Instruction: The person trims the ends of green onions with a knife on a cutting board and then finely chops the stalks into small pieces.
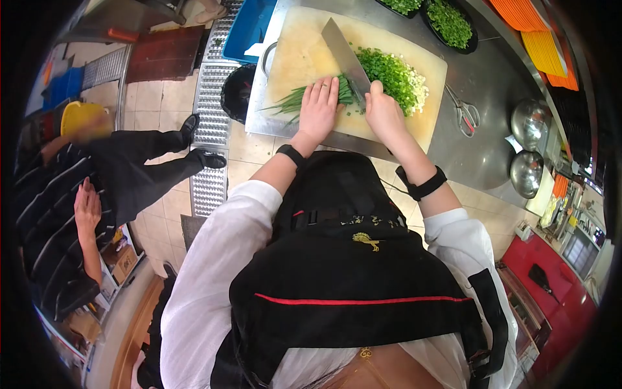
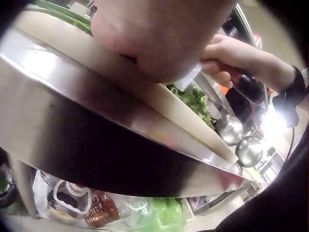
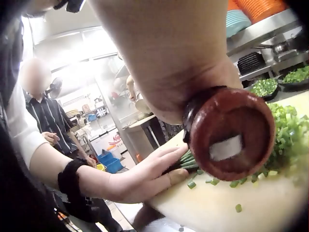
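On the cutting board (image 1: 414, 129), my right hand (image 1: 383, 115) grips the handle of a wide knife (image 1: 345, 53); the handle's round end (image 3: 231, 135) fills the middle of the right wrist view. My left hand (image 1: 319, 109) lies with extended fingers over a bunch of long green onions (image 1: 291, 100), left of the blade. Cut ends of the bunch show between that hand and the knife. Chopped green onion (image 1: 392, 78) is heaped on the blade's right side. In the left wrist view, my left hand (image 2: 159, 34) hides most of the bunch.
Black bowls of chopped greens (image 1: 450, 24) stand beyond the board. Scissors (image 1: 464, 117) and metal bowls (image 1: 527, 174) are on the steel counter to the right. A blue bin (image 1: 249, 29) and a black bin (image 1: 238, 93) are at the left. Another person (image 1: 71, 214) is further left.
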Tool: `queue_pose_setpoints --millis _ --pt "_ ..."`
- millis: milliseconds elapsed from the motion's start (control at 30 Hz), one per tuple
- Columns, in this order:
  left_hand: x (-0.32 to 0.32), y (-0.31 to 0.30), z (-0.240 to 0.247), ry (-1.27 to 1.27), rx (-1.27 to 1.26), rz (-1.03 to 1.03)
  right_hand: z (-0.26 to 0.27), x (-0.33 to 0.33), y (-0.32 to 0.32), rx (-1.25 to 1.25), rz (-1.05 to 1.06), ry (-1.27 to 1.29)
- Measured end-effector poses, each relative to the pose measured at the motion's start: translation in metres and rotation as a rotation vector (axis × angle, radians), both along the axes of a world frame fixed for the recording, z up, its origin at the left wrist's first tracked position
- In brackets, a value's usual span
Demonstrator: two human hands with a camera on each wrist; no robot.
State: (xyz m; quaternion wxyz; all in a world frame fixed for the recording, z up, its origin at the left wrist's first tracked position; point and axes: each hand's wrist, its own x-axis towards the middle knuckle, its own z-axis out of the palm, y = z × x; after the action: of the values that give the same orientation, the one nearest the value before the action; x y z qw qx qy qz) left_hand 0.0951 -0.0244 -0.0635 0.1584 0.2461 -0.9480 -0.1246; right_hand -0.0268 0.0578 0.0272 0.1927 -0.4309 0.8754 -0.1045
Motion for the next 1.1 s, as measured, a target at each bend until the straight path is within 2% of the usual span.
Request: queue_pose_setpoints --millis 333,600,667,833,867,933,967,1000,1033,1067,1100 --pt "-0.007 0.004 -0.005 0.054 0.053 0.074 0.043 0.024 0.018 0.026 -0.032 0.004" --pt "-0.005 0.002 0.006 0.095 0.11 0.064 0.022 0.03 0.025 0.144 -0.002 0.003" --pt "-0.003 0.002 0.013 0.208 0.163 0.081 0.02 0.03 0.024 0.154 0.001 0.002" --pt "-0.012 0.001 -0.003 0.331 0.188 0.142 0.018 0.026 0.023 0.151 0.02 -0.002" --pt "-0.012 0.0 -0.003 0.352 0.186 0.132 0.016 0.023 0.026 0.129 0.002 -0.03" --pt "-0.014 -0.005 0.011 0.142 0.463 0.112 0.013 0.019 0.021 0.104 -0.03 -0.077" --pt "-0.013 -0.001 -0.005 0.272 0.174 0.119 0.012 0.018 0.019 0.097 -0.028 -0.107" --pt "-0.012 0.001 -0.007 0.299 0.172 0.104 0.013 0.018 0.017 0.137 -0.071 -0.114" --pt "-0.015 0.0 -0.013 0.378 0.221 0.115 0.0 0.014 0.017 0.183 -0.253 -0.205" --pt "-0.013 -0.001 -0.008 0.299 0.232 0.104 -0.011 0.009 0.028 0.087 -0.071 -0.044" --pt "-0.012 -0.004 -0.008 0.393 0.183 0.136 -0.018 0.0 0.032 0.16 0.025 -0.114"
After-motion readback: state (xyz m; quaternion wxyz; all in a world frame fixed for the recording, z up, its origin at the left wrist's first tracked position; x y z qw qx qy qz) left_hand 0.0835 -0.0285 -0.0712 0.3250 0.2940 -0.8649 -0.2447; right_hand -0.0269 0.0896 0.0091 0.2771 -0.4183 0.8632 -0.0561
